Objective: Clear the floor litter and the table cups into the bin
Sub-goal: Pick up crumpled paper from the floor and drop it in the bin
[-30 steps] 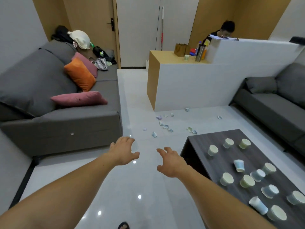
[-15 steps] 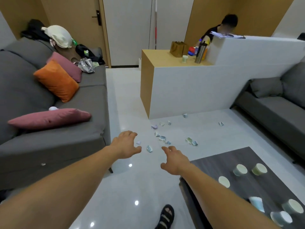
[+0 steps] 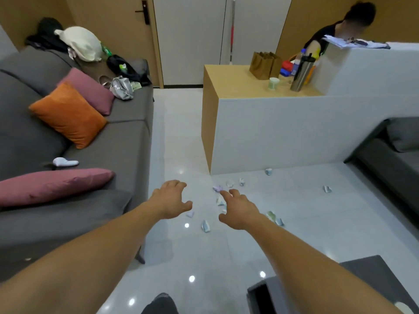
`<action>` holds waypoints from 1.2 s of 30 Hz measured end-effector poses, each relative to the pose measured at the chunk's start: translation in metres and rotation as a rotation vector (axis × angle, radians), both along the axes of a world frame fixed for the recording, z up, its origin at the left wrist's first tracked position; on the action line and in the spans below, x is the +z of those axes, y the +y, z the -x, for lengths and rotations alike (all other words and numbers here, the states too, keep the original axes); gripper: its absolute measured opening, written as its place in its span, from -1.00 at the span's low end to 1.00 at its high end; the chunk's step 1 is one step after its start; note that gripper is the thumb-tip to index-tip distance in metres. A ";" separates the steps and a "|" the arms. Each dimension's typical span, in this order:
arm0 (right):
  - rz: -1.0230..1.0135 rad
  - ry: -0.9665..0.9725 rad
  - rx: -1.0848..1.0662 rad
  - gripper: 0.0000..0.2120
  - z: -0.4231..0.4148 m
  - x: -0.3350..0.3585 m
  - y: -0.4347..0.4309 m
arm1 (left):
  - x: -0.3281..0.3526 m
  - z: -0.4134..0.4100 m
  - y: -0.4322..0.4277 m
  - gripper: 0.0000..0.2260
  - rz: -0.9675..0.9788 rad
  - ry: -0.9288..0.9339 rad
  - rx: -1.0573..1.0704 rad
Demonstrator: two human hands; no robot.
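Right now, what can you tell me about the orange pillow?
The orange pillow is square and plump, with soft-looking plain fabric. It sits on the grey sofa, tilted so one corner points down onto the seat, leaning back against the backrest. A pink pillow leans just behind it, partly covered by it.

Pale glossy tiled floor carries crumpled paper scraps scattered loosely off the corner of the counter. A purple scrap lies among them. One blue-white piece sits just beside the counter base; another lies well apart to the right. Dark worktop corner at lower right bears one pale cup, cut by the frame edge.
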State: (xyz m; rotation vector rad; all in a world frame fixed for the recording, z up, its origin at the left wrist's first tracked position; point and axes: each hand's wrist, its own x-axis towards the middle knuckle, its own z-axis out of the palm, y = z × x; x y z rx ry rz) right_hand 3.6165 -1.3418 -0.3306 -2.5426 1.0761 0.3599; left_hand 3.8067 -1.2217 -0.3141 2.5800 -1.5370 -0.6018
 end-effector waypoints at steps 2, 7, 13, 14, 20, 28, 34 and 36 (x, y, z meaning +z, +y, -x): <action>-0.004 0.015 0.003 -0.27 -0.022 -0.009 -0.030 | -0.009 -0.021 -0.033 -0.34 0.018 0.024 0.023; -0.012 0.072 0.023 -0.28 -0.088 -0.048 -0.103 | -0.052 -0.079 -0.115 -0.35 -0.018 0.082 0.019; -0.139 0.190 -0.002 -0.28 -0.156 -0.110 -0.182 | -0.121 -0.141 -0.198 -0.34 -0.142 0.246 0.040; -0.159 0.204 -0.002 -0.27 -0.166 -0.123 -0.193 | -0.134 -0.148 -0.206 -0.34 -0.170 0.272 0.047; -0.276 0.268 0.054 -0.24 -0.214 -0.233 -0.251 | -0.236 -0.199 -0.241 -0.34 -0.316 0.316 0.068; -0.341 0.360 0.305 -0.16 -0.250 -0.470 -0.303 | -0.448 -0.225 -0.282 -0.38 -0.332 0.338 0.227; -0.274 0.400 0.511 -0.09 -0.243 -0.656 -0.300 | -0.630 -0.177 -0.265 -0.40 -0.433 0.484 0.337; -0.230 0.409 0.578 -0.07 -0.237 -0.709 -0.294 | -0.679 -0.163 -0.260 -0.39 -0.432 0.531 0.368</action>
